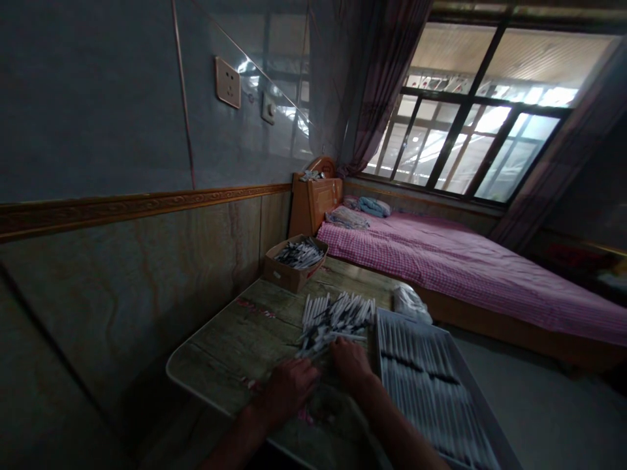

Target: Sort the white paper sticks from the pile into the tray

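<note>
A loose pile of white and dark pen-like sticks (337, 316) lies on the table. At its near edge my left hand (294, 382) has its fingers curled together; what they hold, if anything, is too small and blurred to name. Just to the right, my right hand (349, 359) is closed at the pile's lower edge, fingers bent down near a white stick, and its contents cannot be made out. Beside my right forearm is a shallow grey tray (482, 391) with rows of similar sticks, blurred.
A cardboard box (284, 274) full of sticks stands at the table's far left corner. A clear plastic bag (410, 302) lies behind the tray. The table (220, 352) meets the tiled wall at left. A bed (416, 251) with a pink checked cover is beyond.
</note>
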Available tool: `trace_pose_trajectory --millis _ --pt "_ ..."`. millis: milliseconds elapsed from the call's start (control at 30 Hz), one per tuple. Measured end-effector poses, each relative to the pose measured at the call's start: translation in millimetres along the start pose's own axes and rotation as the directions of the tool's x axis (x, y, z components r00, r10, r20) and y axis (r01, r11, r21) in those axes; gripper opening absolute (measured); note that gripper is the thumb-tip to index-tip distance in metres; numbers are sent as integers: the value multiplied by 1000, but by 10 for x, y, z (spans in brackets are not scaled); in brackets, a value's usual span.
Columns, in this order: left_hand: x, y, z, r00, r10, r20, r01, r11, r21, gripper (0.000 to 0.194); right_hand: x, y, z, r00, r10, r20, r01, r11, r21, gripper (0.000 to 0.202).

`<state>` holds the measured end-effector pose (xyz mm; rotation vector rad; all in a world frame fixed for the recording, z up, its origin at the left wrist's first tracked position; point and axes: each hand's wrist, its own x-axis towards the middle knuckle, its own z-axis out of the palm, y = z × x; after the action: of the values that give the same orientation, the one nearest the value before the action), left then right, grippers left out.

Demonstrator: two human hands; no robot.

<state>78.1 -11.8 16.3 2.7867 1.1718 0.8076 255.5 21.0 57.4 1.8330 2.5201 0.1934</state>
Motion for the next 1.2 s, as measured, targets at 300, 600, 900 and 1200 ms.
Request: trace_pose_trajectory --millis 300,600,900,1200 --pt "7 3 2 991 -119 53 121 992 -30 11 25 106 -72 984 -172 46 175 982 -70 26" --pt "-9 -36 -27 948 -301 -103 265 925 -271 22 -208 207 -318 931 137 -338 -6 932 363 19" --pt "-11 -85 -54 908 -399 -124 323 858 -398 21 -598 -182 -15 749 644 -155 95 127 987 32" --pt "-17 -115 -13 903 -407 -139 323 855 -407 22 -597 -269 -45 770 633 -75 90 8 996 36"
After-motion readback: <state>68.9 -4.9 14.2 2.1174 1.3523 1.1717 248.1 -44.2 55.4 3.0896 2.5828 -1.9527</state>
